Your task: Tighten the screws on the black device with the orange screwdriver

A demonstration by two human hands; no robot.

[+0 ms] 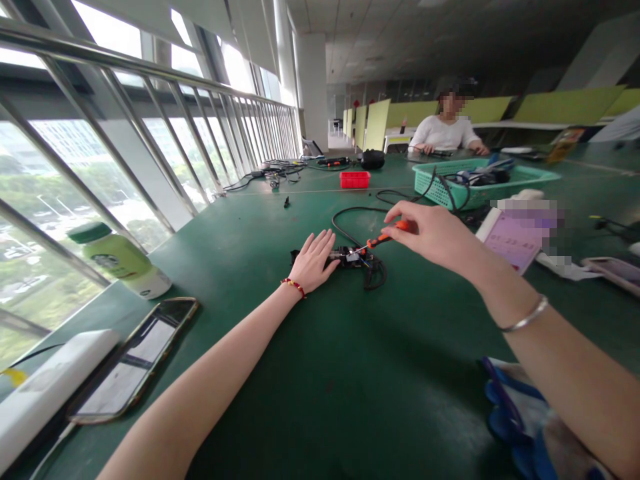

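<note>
On the green table lies a black device point(351, 257) with its inner parts exposed and a black cable running from it. My left hand point(313, 262) rests flat over the device's left part, fingers stretched out, covering some of it. My right hand point(425, 230) is closed around the handle of an orange-and-black screwdriver point(383, 237). The screwdriver's shaft slants down to the left, its tip at the exposed parts of the device. Whether the tip sits in a screw is too small to tell.
A teal basket point(487, 197) of cables and tools stands at the far right, near a small red bin point(355, 180). Phones, a white power strip point(55, 393) and a green bottle point(120, 260) lie left and right. Blue-grey gloves point(540, 427) lie near right. Across the table sits a person point(445, 130).
</note>
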